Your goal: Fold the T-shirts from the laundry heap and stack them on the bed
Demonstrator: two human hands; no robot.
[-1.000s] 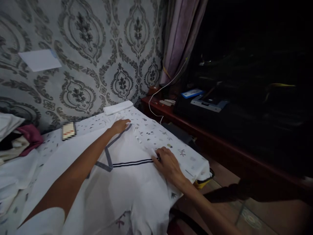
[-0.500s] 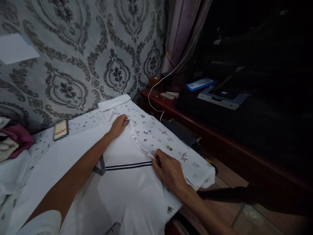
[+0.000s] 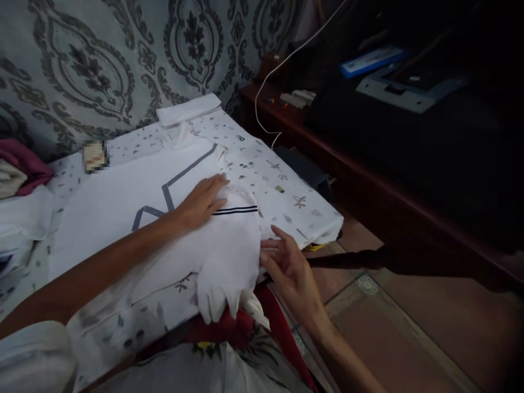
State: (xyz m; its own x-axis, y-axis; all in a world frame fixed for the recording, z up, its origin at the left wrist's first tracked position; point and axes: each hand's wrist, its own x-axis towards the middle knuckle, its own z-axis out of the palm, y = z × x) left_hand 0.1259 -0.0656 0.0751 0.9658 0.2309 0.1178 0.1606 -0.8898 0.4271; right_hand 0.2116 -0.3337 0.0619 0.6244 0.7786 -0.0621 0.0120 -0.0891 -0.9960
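A white shirt with navy striped trim lies spread over the patterned cloth on the table. My left hand rests flat on the shirt beside the two dark stripes, its fingers stretched out. At the shirt's right edge, my right hand has its fingers apart and curved, with nothing seen in them; whether the fingertips touch the fabric I cannot tell. The shirt's sleeve end hangs in folds over the near table edge.
A folded white cloth lies at the table's far end. A small blurred object sits at the left, near piled clothes. To the right stands a dark red wooden desk with a white cable. Tiled floor shows below.
My left hand has let go of the striped trim and moved nearer, flattening on the shirt. My right hand has released the shirt's edge and opened. The view has tilted down.
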